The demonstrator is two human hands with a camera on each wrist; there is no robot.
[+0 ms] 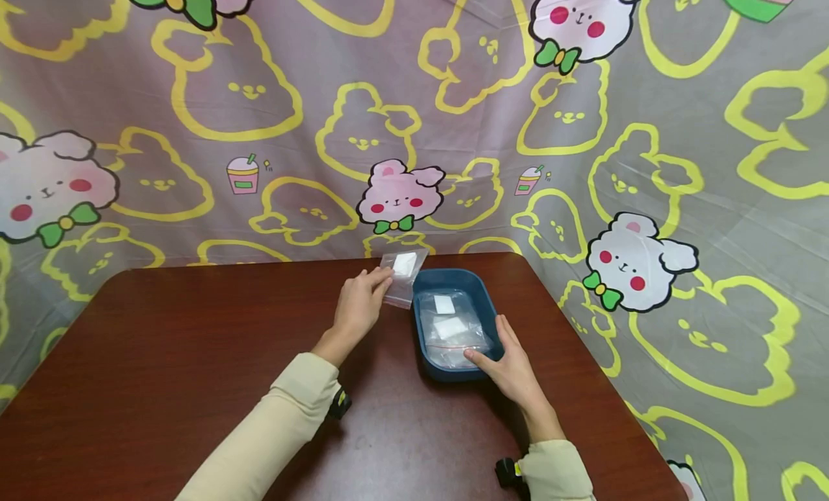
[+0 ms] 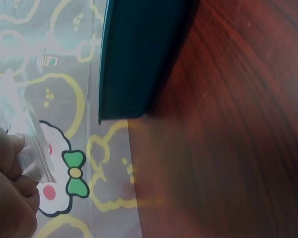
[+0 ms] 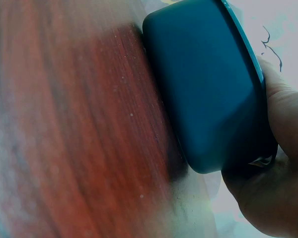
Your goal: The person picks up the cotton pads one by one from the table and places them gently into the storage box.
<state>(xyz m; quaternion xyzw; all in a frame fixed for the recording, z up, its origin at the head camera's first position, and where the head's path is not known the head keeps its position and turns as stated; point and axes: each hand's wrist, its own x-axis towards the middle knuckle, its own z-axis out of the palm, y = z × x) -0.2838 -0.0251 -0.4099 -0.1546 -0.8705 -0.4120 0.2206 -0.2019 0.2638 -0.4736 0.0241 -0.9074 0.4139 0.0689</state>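
Note:
My left hand (image 1: pixel 356 308) pinches a small clear zip bag (image 1: pixel 396 292) with a white square piece inside, just left of a blue plastic bin (image 1: pixel 426 345). Seen from the left wrist, the bag (image 2: pixel 32 156) hangs from my thumb and fingers, its zip strip pointing down. My right hand (image 1: pixel 518 371) grips the bin's near right corner, thumb over the rim and fingers along the outer wall. In the right wrist view the bin (image 3: pixel 203 84) shows its smooth outer side. Inside the bin lie clear zip bags (image 1: pixel 453 353) with white pieces in them, overlapping one another.
The bin stands on a dark red-brown wooden table (image 1: pixel 194 357), near its back right. Behind and to the right hangs a grey curtain (image 1: pixel 311 112) with cartoon animals, close along the table's edges. Both wrists carry small black cameras.

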